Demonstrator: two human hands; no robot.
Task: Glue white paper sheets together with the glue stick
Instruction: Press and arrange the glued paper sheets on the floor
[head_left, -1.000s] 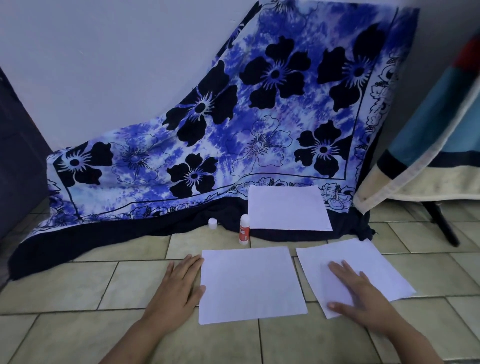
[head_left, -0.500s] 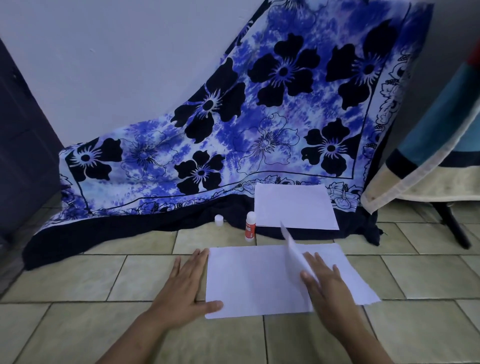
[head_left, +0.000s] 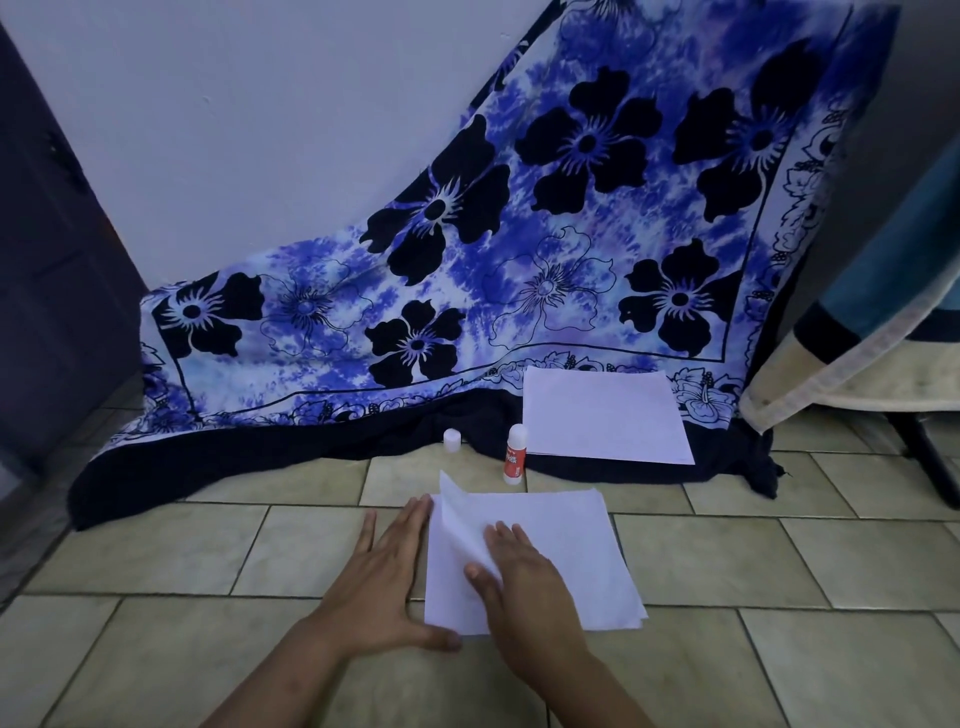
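left hand (head_left: 387, 577) flat, fingers straight, on floor (head_left: 208, 545) against lower sheet's (head_left: 447, 587) left edge. right hand (head_left: 524, 587), fingers straight, presses upper sheet (head_left: 561, 540), whose left edge curls up. glue stick (head_left: 515, 454) upright beyond.

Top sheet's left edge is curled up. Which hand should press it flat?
Right, probably. The right hand lies on the top sheet, fingers beside the curled edge. The left hand lies flat at the bottom sheet's left side, thumb at its corner, seemingly steadying it.
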